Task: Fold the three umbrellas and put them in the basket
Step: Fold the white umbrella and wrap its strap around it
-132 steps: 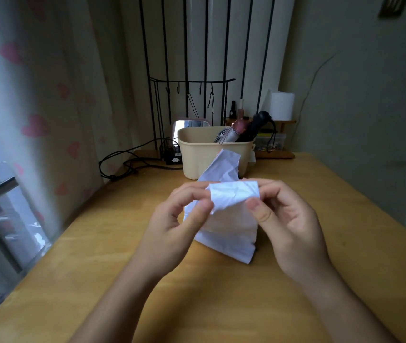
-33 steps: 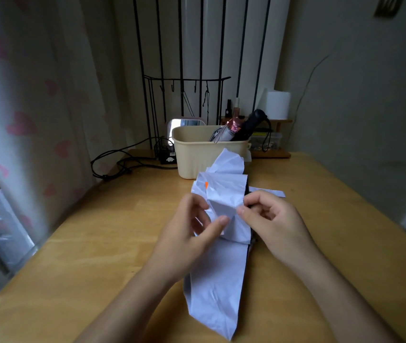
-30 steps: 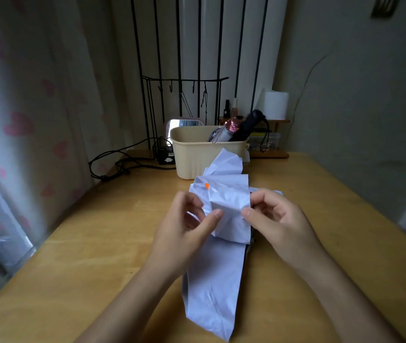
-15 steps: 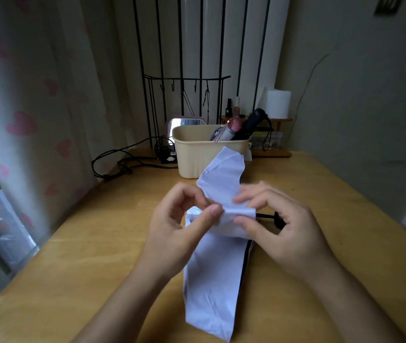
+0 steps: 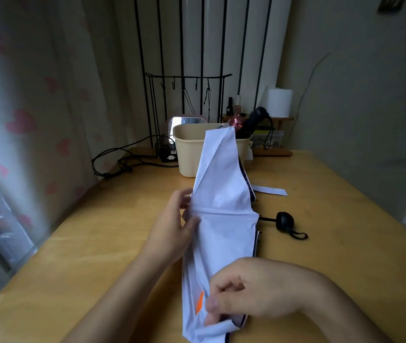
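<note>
A tangle of black cables (image 5: 123,160) lay at the desk's far left. The left hand (image 5: 172,231) pinched the white umbrella's (image 5: 221,206) canopy edge at its crease. Behind stood the beige basket (image 5: 187,149), two folded umbrellas (image 5: 249,122) inside. The right hand (image 5: 249,290) clenched the canopy's near end. The black handle (image 5: 284,220) rested on the wooden desk (image 5: 85,243).
</note>
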